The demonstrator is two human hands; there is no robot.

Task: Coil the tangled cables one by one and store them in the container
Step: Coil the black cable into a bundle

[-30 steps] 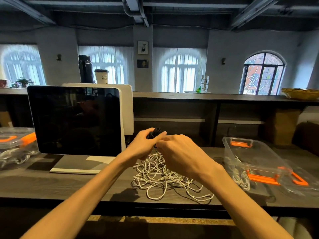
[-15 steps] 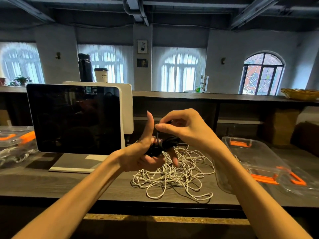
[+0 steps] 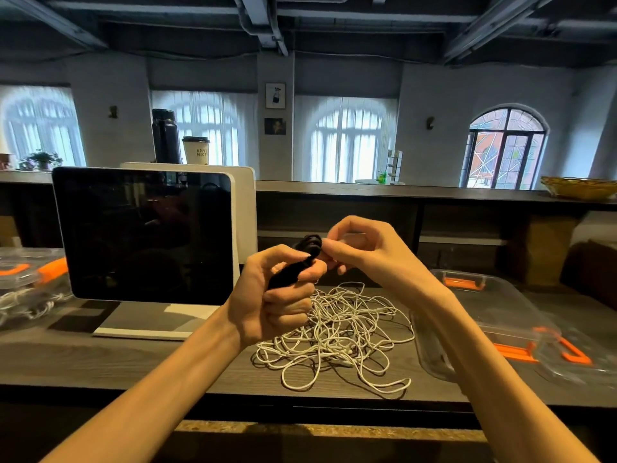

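Observation:
A black cable (image 3: 302, 259), bundled into a tight coil, is held above the table. My left hand (image 3: 277, 299) is closed in a fist around its lower part. My right hand (image 3: 360, 248) pinches the coil's upper end between thumb and fingers. Below the hands a tangled pile of white cables (image 3: 337, 332) lies on the dark wooden table (image 3: 100, 362). To the right stands a clear plastic container (image 3: 480, 295) with orange clips, open, partly hidden by my right forearm.
A dark screen on a white stand (image 3: 143, 235) stands at the left of the table. Another clear container with orange clips and white cables (image 3: 26, 285) sits at the far left. A clear lid (image 3: 574, 355) lies at the right edge. A raised counter runs behind.
Both hands have risen with the black coil. My left thumb, which stuck up half a second ago, has folded down over the coil. The right hand now grips the coil's top end.

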